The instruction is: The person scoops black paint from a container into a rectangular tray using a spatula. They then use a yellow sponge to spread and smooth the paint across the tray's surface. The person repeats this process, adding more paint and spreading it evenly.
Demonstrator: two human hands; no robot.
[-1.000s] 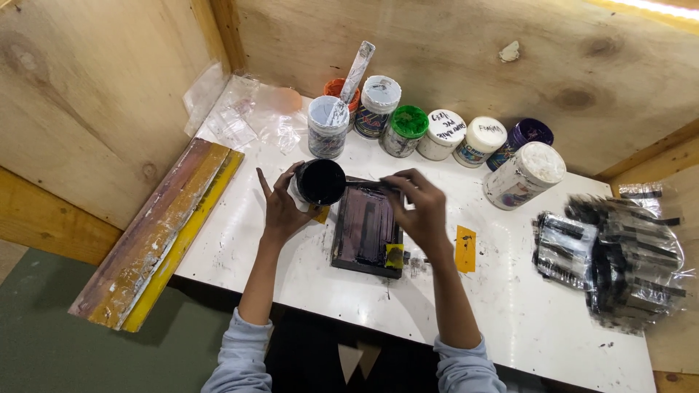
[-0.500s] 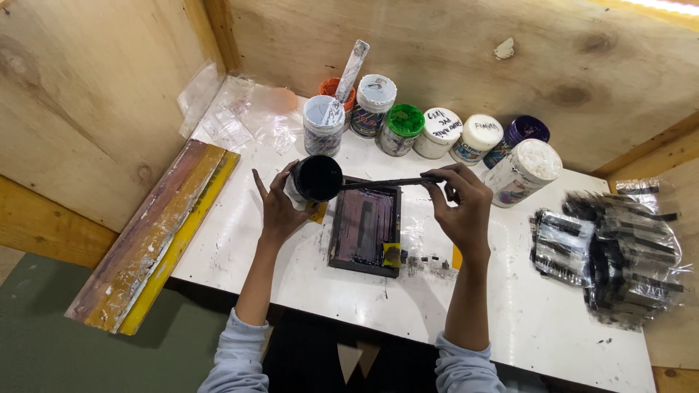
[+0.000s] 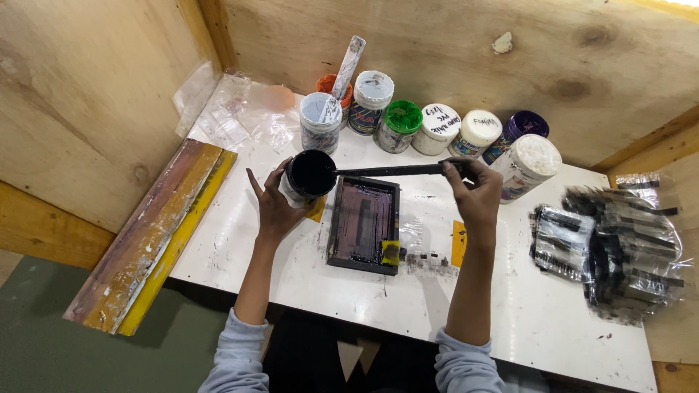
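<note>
An open jar [image 3: 310, 175] of black ink is gripped in the left hand [image 3: 275, 205], tilted with its mouth toward the camera, above the desk [image 3: 510, 320] just left of the frame's far-left corner. A black stick [image 3: 389, 171] is pinched at its right end by the fingers of the right hand [image 3: 477, 193]; it lies nearly level, its left end touching the jar's rim. The stick hangs over the far edge of a small dark printing frame [image 3: 364, 224], which lies flat near the middle of the desk, its mesh smeared dark. A yellow tab [image 3: 391, 252] sits on the frame's near-right corner. A yellow piece [image 3: 317, 209] shows under the jar at the frame's left, and another yellow strip [image 3: 459, 243] lies just right of the frame, below the right wrist. Along the far edge of the desk a row of jars is ranged: an open grey-white one with a paint-caked stirrer [image 3: 342, 73] standing in it, an orange one behind, then white, green [image 3: 403, 118], two white, purple, and a large white-lidded jar [image 3: 530, 164] nearest the right hand. Crumpled clear plastic [image 3: 240, 116] lies at the far-left corner. A pile of black strips in clear wrap [image 3: 611, 247] is seen at the right edge. Wooden squeegees [image 3: 156, 233] lean off the left edge. Grey sleeves are worn on both arms.
</note>
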